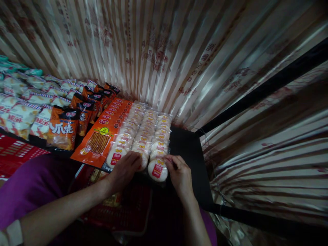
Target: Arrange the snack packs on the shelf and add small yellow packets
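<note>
My left hand [124, 171] rests with curled fingers on the front of a row of clear-wrapped round white rice crackers [143, 131], which lie in three rows on a dark shelf [187, 147]. Close beside it, my right hand [179, 172] pinches the edge of the front cracker packet [157, 169], which has a red label and sticks out past the others. The two hands nearly touch.
Flat orange snack packs [102, 136] lie left of the crackers, then orange-brown bags [63, 128] and pale striped bags [17, 116] further left. A striped satin curtain [164, 51] hangs behind and to the right. A red mesh basket [123, 208] sits below my arms.
</note>
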Available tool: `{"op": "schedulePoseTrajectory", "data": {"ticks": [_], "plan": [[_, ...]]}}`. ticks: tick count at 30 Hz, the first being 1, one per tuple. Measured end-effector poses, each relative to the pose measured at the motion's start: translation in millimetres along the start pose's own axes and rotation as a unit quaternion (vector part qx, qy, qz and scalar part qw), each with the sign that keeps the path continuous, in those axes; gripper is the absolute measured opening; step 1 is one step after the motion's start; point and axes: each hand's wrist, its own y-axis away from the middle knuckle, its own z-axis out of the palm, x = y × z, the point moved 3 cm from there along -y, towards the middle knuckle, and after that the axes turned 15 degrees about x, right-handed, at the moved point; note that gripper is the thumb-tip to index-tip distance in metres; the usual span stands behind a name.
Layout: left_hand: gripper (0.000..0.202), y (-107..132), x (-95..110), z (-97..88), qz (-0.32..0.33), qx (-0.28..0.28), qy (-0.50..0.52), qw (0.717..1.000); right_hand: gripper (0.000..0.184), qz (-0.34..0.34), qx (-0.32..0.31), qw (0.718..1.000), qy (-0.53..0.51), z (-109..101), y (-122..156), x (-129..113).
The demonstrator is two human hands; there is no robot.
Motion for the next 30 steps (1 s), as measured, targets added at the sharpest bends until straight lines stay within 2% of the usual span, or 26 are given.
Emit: {"op": "schedulePoseTrajectory", "data": {"ticks": [5, 10, 14, 17, 19, 22, 25, 27, 30], "plan": [[0.026, -2, 0, 0.2, 0.0, -0.024, -0.007, 1.0, 0.021, -0.082, -0.006, 0.996, 0.041, 4, -14, -3], [0.03, -1, 0, 0.3, 0.0, -0.017, -0.001, 1.0, 0.016, -0.144, -0.054, 0.982, 0.106, -1, -28, -3], [0.027, -3, 2, -0.1, 0.004, -0.024, -0.005, 1.0, 0.018, -0.121, -0.058, 0.986, 0.1, -5, -50, -10], [0.029, -5, 5, -1.9, 0.024, -0.012, -0.009, 1.0, 0.022, -0.083, -0.078, 0.992, 0.053, 0, -73, -13], [0.029, -6, 7, -3.6, 0.037, 0.004, 0.002, 0.999, 0.025, -0.055, -0.078, 0.995, 0.021, 5, -89, -8], [0.027, -10, 5, -5.4, 0.031, 0.031, 0.033, 0.998, 0.027, -0.035, -0.04, 0.999, 0.011, 13, -115, 8], [0.024, -26, -2, -4.0, -0.01, 0.03, 0.038, 0.999, 0.029, -0.039, -0.025, 0.999, 0.004, 25, -142, 27], [0.024, -47, -8, -2.5, -0.026, 0.035, 0.002, 0.999, 0.029, -0.016, -0.028, 0.999, 0.015, 33, -160, 40], [0.022, -90, -15, 4.4, 0.04, 0.026, -0.007, 0.999, 0.025, 0.029, -0.026, 0.998, 0.043, 44, -185, 58]]}}
